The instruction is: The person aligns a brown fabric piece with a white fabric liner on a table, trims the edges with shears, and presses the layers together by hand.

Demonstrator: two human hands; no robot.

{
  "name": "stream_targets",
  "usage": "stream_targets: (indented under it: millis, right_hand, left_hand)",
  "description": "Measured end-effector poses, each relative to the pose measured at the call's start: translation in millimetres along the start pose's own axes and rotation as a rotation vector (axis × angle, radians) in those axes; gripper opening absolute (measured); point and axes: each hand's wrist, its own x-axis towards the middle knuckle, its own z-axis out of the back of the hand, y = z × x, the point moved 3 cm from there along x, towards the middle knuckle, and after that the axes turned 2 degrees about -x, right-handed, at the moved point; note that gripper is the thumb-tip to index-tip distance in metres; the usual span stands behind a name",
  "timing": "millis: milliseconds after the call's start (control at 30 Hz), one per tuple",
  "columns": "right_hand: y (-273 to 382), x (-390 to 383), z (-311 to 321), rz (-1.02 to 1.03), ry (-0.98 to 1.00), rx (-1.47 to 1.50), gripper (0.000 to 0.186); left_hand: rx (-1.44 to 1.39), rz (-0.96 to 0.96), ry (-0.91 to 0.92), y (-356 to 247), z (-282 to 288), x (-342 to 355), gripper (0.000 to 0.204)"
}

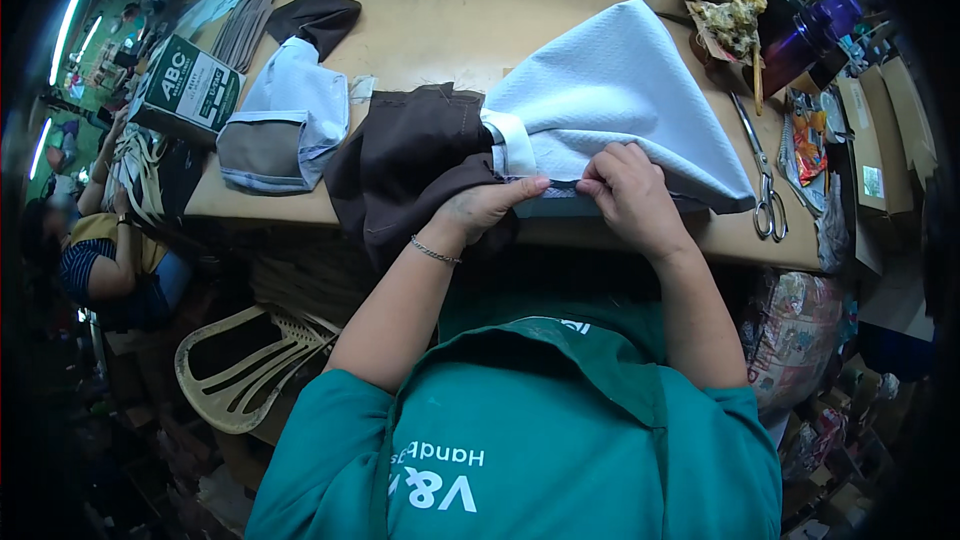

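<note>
Clearly soft, light and limp, the white quilted cloth (620, 90) sprawls on the surface (440, 30); my left hand (485, 208) and right hand (628, 195) pinch its near hem, fingers closed, where it holds best.

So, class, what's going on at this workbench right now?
A person in a teal shirt pinches the edge of a white textured fabric piece between the left hand and right hand at the wooden table's front edge. Dark brown cloth lies beside it, and metal scissors rest to the right.
</note>
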Motion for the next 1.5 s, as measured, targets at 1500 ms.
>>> stream_targets:
  millis: [1500]
  right_hand:
    - [-33.4, -64.7, 10.2, 0.151, -0.66, -0.214, 0.035]
  left_hand:
    - [-0.114, -0.307, -0.217, 1.6, -3.5, 8.3, 0.035]
